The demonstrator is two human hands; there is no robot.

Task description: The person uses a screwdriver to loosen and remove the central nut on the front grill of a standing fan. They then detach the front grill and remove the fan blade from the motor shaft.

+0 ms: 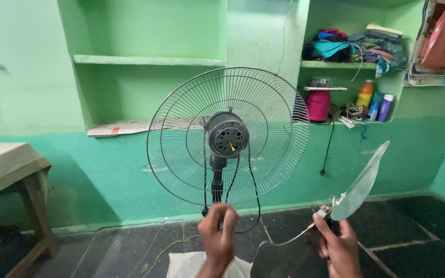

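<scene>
Left hand (pixel 218 234) gripping upright fan stand (pixel 217 180), right hand (pixel 338 247) clutching clear fan blade (pixel 359 185), blade angled up-right

Fan pole (pixel 217 180) base hidden behind left hand (pixel 217 234); clear fan blade (pixel 359 185) lower lobe cut off at frame bottom.

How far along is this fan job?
Already done: the front guard is off, so the rear guard and bare motor hub stand exposed. In hand: the left hand grips the stand pole, and the right hand holds the clear blade set. Left: no blade sits on the hub and no front guard is fitted.
</scene>
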